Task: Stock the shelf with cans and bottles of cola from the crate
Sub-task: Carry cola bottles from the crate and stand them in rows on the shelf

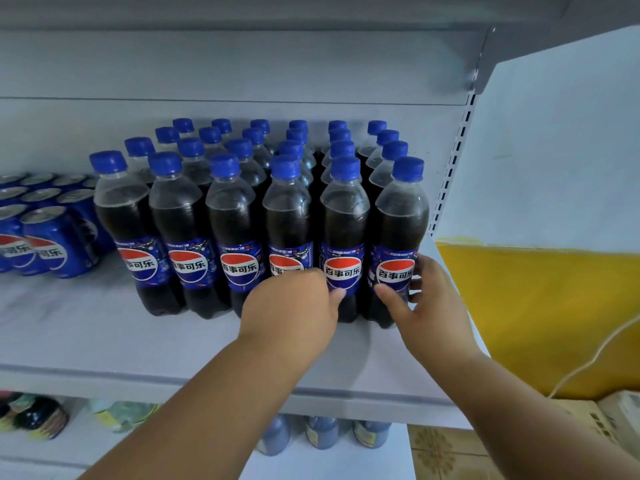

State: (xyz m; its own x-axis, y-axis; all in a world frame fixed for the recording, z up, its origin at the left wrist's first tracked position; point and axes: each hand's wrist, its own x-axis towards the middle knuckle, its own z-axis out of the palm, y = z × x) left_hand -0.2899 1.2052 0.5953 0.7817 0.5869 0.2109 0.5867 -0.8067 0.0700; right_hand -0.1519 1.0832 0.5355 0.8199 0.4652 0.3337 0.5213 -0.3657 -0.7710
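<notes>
On the white metal shelf (104, 337), near right: the rightmost blue-capped cola bottle (401, 216) is clasped in the right hand's (429, 306) grip; its neighbour (343, 220) is held by the left hand (294, 303). Step judged: squaring the front row. Next, release; crate unseen.

A pale blue painted wall (554, 150) rises at the right above a yellow lower band (519, 306). A thin white cable (588, 362) hangs across it. Patterned beige floor tiles (436, 452) lie below.

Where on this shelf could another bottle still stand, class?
Bare white shelf board lies in front of the blue-capped cola bottles and blue cans, out to its front edge. Crowded: the packed bottle rows, where both hands reach.
</notes>
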